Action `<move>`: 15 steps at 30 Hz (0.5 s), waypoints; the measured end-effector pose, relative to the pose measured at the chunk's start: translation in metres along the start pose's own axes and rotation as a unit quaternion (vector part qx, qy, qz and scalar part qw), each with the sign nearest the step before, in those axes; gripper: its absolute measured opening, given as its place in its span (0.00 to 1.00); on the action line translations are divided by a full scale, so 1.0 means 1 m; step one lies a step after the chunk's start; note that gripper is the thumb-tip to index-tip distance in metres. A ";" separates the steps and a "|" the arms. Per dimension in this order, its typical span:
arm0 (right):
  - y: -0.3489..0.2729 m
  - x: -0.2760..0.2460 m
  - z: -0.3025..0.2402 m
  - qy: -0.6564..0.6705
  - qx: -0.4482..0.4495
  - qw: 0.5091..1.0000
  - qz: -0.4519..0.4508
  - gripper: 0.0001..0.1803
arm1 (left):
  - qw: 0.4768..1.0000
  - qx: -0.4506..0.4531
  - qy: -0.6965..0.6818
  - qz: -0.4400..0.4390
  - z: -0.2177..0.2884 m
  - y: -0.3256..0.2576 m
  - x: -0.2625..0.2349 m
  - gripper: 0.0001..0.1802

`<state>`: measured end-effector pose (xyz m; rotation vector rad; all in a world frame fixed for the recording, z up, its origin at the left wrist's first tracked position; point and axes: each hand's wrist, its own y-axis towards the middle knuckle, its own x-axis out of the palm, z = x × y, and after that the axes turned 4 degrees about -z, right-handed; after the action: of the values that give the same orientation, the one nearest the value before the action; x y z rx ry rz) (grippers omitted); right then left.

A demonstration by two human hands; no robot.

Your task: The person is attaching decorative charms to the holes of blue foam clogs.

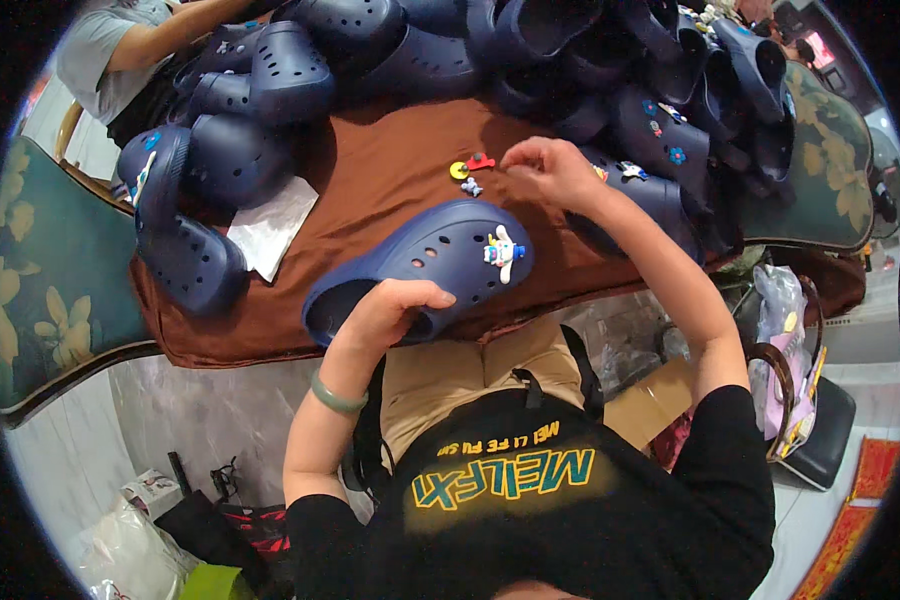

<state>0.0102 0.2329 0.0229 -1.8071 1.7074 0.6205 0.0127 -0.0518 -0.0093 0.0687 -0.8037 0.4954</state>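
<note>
A dark blue foam clog lies near the table's front edge, its heel opening toward my left. My left hand grips its near side, thumb on top. A white long-eared character charm with blue parts sits on its toe. Beyond it, on the brown cloth, lie a red charm, a round yellow charm and a small grey-blue charm. Right of these is my right hand, fingers curled with the tips together beside the red charm. Whatever they may pinch is hidden.
Many more dark blue clogs are heaped along the far side and right; some carry charms. A pair stands at left beside a white paper sheet. A person's arm reaches in at far left. Floral green chair backs flank the table.
</note>
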 end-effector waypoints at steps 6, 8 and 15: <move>0.051 0.028 0.031 -0.134 -0.011 0.991 0.029 0.22 | 0.997 -0.065 -0.026 0.043 -0.002 -0.001 -0.011 0.14; 0.056 0.034 0.037 -0.158 -0.042 0.984 0.065 0.18 | 0.999 -0.052 -0.003 0.008 0.000 -0.001 -0.020 0.16; 0.021 0.028 -0.004 0.052 -0.021 0.994 0.095 0.13 | 0.999 0.009 0.001 0.044 0.015 -0.004 0.009 0.26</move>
<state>-0.0091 0.2093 0.0046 -1.7446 1.9659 0.6547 0.0098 -0.0555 0.0087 0.0488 -0.8030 0.5866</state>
